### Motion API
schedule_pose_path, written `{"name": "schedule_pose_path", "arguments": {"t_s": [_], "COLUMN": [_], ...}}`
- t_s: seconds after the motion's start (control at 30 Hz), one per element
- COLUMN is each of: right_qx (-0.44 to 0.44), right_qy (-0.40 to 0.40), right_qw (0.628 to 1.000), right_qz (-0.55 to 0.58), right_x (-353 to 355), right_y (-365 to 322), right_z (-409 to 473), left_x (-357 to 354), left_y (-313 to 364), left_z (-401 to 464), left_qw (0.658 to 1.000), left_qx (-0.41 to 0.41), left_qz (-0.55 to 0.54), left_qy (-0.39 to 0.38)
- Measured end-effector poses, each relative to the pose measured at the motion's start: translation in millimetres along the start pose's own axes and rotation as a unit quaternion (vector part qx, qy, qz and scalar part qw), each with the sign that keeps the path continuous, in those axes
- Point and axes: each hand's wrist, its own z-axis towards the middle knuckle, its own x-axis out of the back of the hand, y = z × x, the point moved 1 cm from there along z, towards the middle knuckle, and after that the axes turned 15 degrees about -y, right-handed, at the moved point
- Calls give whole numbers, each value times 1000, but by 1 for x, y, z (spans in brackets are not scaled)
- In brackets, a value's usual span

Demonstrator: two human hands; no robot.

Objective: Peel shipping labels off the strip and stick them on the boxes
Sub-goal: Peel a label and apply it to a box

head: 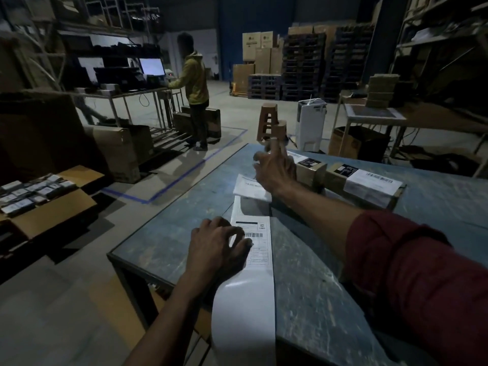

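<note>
Nearest, the label strip (pixel 245 299) hangs off the table (pixel 317 273) edge — left hand (pixel 217 245) flat, fingers spread, pinning it beside a printed label (pixel 257 240). Right hand (pixel 274 170), open and empty, hovers beyond over boxes (pixel 369 186) already labelled. Next — likely peeling this label.

Left hand (pixel 219 244) flat on label strip (pixel 250 260), pinning it to table (pixel 317 299). Right hand (pixel 274 171) raised, fingers spread, blurred, above far boxes (pixel 369 186). Person (pixel 194 93) far left.
</note>
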Motion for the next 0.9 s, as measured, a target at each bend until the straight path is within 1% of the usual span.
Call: {"name": "schedule_pose_path", "arguments": {"t_s": [0.03,0.07,0.13,0.2,0.27,0.3,0.33,0.4,0.43,0.5,0.57,0.63,0.77,0.9], "right_qx": [35,72,125,124,105,103,107,134,150,169,180,191,215,289], "right_qy": [-1,-30,-116,-176,-215,-225,-232,-257,-280,-342,-380,-384,-345,-265], "right_qw": [999,996,984,976,970,968,965,956,947,923,906,903,913,912], "right_qz": [23,45,41,18,39,47,49,46,49,57,44,11,-31,-121], "right_x": [-1,-3,-6,-7,-6,-4,-2,5,10,19,24,23,24,19], "right_y": [-5,-12,-20,-19,-14,-13,-12,-14,-16,-20,-22,-22,-24,-26], "right_z": [-5,-12,-29,-44,-58,-65,-74,-92,-101,-118,-132,-145,-163,-173], "left_x": [-1,-1,-1,-1,0,1,2,6,9,12,15,15,18,27], "left_y": [-1,-1,-3,-4,-6,-7,-8,-10,-10,-10,-9,-9,-4,2], "left_z": [0,1,1,3,4,3,2,-3,-5,-11,-18,-24,-30,-33], "left_qw": [1000,1000,1000,999,998,995,987,957,949,954,964,966,959,947], "left_qx": [-3,-4,1,3,3,9,24,66,83,90,82,81,79,74], "left_qz": [1,-2,-18,-34,-59,-95,-156,-275,-297,-281,-251,-245,-272,-312], "left_qy": [5,8,15,17,15,17,25,61,71,52,28,20,1,32]}}
